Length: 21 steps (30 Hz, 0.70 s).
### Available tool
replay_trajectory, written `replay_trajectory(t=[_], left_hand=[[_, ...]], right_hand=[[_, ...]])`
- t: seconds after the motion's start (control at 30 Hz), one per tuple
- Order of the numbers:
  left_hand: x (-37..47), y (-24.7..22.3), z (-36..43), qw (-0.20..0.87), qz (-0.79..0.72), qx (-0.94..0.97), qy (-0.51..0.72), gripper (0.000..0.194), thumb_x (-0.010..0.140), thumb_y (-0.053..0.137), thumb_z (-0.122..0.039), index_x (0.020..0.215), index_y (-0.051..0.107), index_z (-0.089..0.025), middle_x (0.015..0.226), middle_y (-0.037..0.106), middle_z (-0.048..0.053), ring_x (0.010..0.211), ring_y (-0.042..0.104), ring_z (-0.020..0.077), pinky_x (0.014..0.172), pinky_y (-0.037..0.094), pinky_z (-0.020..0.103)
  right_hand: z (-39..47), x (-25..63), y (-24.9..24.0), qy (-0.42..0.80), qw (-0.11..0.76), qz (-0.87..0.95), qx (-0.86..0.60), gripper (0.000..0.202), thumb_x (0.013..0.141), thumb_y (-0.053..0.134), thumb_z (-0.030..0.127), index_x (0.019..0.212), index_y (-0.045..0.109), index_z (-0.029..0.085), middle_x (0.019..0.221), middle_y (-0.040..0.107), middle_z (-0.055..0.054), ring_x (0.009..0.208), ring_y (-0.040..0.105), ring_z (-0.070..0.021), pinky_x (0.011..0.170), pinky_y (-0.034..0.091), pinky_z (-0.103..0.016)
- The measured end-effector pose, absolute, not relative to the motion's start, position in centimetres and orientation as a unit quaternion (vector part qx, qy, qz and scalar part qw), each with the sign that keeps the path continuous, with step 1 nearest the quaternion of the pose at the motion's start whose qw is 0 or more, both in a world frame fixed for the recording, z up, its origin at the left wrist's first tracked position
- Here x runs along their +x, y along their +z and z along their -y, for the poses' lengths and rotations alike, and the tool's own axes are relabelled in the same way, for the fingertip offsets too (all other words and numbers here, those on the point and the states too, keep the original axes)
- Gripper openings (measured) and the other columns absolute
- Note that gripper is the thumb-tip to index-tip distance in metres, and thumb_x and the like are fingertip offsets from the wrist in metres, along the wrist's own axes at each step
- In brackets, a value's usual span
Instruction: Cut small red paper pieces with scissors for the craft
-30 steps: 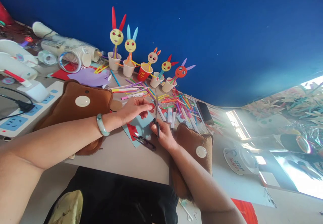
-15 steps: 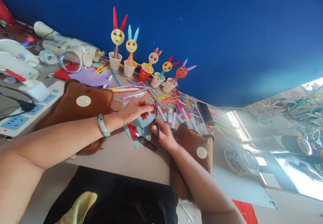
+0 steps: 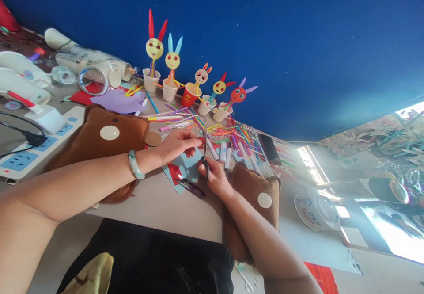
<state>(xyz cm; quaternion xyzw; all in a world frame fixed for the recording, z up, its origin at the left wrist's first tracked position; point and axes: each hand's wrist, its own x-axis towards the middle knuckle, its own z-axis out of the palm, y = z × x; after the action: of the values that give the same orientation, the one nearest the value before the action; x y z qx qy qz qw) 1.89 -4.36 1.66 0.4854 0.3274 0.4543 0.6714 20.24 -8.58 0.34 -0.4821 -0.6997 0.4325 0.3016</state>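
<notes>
One deep-blue wall [image 3: 271, 51] fills the view at twelve o'clock, taking the scissors as the centre of the dial. Below it spreads the pale table [image 3: 185, 210]. Black cloth [image 3: 155, 254] covers the person's lap towards seven o'clock. A brown cushion with a white disc [image 3: 129, 130] lies at nine o'clock, partly under the left forearm; a second brown cushion [image 3: 245, 181] lies between four and five, crossed by the right forearm. Farther out at nine o'clock is a white power strip [image 3: 71, 130] with blue sockets.

Five rabbit-eared figures [image 3: 202, 76] stand in paper cups between eleven and one o'clock, four cups white and one red. Purple paper [image 3: 115, 104] lies at ten o'clock. The left hand [image 3: 180, 144], at nine o'clock, has its grip pinching a small piece between thumb and forefinger. The right hand [image 3: 216, 178], at five o'clock, has its grip closed around the handles of the scissors [image 3: 205, 147], whose blades point to twelve. A light-blue sheet [image 3: 190, 163] lies beneath, at eight o'clock. A black smartphone [image 3: 270, 149] rests at three, black thread snips [image 3: 191, 187] at seven. Smallest is the pinched red piece [image 3: 201, 142], just beside the blades at ten o'clock; whether they touch it, I cannot tell.
</notes>
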Motion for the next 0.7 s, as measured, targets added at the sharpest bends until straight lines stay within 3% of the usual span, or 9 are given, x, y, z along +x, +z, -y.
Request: replay_trajectory(t=[0.7], left_hand=[[1.89, 0.95, 4.09, 0.646, -0.342, 0.507, 0.456, 0.022, 0.078, 0.069, -0.033, 0.070, 0.062, -0.014, 0.058, 0.059, 0.000, 0.051, 0.054, 0.0088, 0.054, 0.043, 0.024]], right_hand=[[8.49, 20.41, -0.01, 0.435, 0.287, 0.712, -0.471, 0.057, 0.079, 0.052, 0.074, 0.070, 0.049, 0.018, 0.062, 0.041, 0.003, 0.060, 0.034, -0.0109, 0.055, 0.028, -0.026]])
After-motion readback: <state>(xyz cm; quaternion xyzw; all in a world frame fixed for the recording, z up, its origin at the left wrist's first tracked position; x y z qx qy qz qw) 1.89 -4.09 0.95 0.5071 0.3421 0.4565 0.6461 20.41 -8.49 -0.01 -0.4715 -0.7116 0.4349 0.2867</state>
